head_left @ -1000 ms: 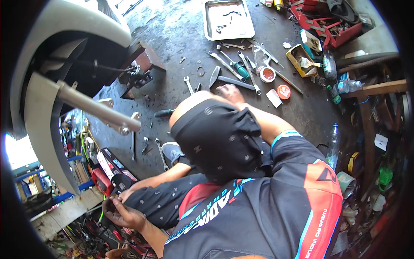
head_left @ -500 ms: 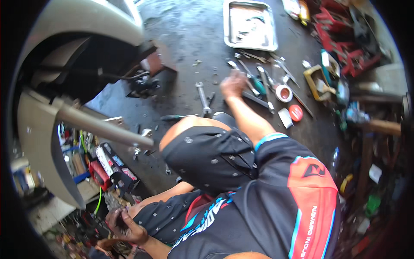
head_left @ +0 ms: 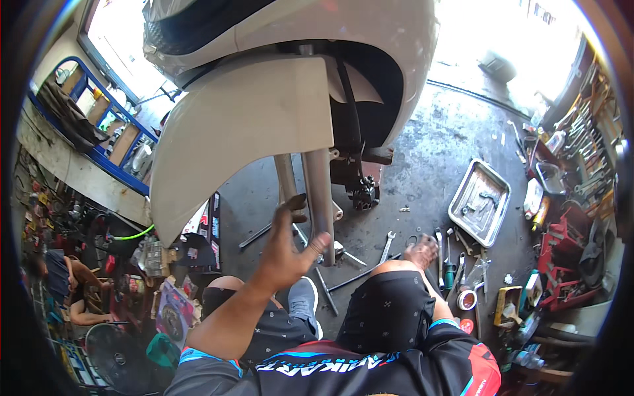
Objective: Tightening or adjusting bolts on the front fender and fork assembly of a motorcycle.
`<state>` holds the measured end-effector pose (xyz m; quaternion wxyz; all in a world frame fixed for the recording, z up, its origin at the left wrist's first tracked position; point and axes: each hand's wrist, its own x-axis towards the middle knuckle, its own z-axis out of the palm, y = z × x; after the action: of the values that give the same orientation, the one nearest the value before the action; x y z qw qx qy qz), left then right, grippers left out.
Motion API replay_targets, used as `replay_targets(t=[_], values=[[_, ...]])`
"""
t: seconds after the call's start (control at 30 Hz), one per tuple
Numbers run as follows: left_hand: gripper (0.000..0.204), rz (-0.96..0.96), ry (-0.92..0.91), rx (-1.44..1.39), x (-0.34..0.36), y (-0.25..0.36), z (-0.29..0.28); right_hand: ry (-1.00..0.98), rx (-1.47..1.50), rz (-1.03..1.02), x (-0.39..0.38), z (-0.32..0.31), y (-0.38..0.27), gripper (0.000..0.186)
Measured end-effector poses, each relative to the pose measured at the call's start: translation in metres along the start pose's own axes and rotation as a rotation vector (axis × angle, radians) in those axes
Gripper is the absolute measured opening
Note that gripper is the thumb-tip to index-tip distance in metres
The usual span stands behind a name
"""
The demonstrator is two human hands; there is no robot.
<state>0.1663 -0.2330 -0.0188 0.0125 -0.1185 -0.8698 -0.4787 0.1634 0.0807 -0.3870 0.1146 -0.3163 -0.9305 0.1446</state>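
My left hand (head_left: 288,247) is raised in front of a motorbike's front end, thumb and fingers apart, holding nothing. It overlaps a grey fork tube (head_left: 319,191) in the picture; whether it touches the tube I cannot tell. A cream mudguard (head_left: 251,112) curves above the fork. Past my right knee, my right hand (head_left: 422,252) is low among the tools on the floor. Its blurred fingers do not show whether they hold anything. On its left is a combination wrench (head_left: 387,247); on its right, a green-handled screwdriver (head_left: 450,276) lies among several metal tools.
A metal tray (head_left: 456,212) with small parts lies to the right, beyond the tools. An open tub of reddish grease (head_left: 467,300) and a red toolbox (head_left: 561,254) are nearer the right edge. Clutter and a round black fan (head_left: 113,353) fill the left side, where another person's arm (head_left: 89,317) shows.
My view has swung up and left from the floor tools toward the motorbike's front. My left hand has risen from beside my leg to the fork. The right stays among the tools.
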Motion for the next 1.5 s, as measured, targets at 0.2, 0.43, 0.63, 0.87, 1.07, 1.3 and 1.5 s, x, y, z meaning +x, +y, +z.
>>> replay_targets(t=[0.2, 0.43, 0.63, 0.87, 1.07, 1.3, 1.5], values=[[0.087, 0.174, -0.025, -0.04, 0.008, -0.014, 0.016, -0.107, -0.365, -0.231, 0.007, -0.007, 0.042, 0.052], [0.089, 0.203, -0.039, 0.017, 0.012, -0.03, 0.024, -0.479, 0.043, -0.364, -0.037, 0.015, -0.05, 0.044], [0.071, 0.232, -0.006, -0.063, 0.024, -0.028, 0.029, -0.457, 0.021, -0.222, -0.032, 0.019, -0.028, 0.056], [0.068, 0.145, 0.089, -0.197, 0.038, -0.035, 0.038, -0.566, 1.371, -0.033, 0.042, -0.07, -0.048, 0.042], [0.053, 0.211, 0.068, -0.33, 0.067, -0.036, 0.033, -0.453, 1.172, -0.541, 0.103, -0.27, -0.155, 0.043], [0.052, 0.194, -0.022, -0.427, 0.079, -0.046, 0.036, 0.014, 1.092, -0.723, 0.104, -0.333, -0.248, 0.034], [0.042, 0.181, -0.049, -0.453, 0.079, -0.047, 0.035, 0.147, 1.173, -0.726, 0.1, -0.332, -0.269, 0.035]])
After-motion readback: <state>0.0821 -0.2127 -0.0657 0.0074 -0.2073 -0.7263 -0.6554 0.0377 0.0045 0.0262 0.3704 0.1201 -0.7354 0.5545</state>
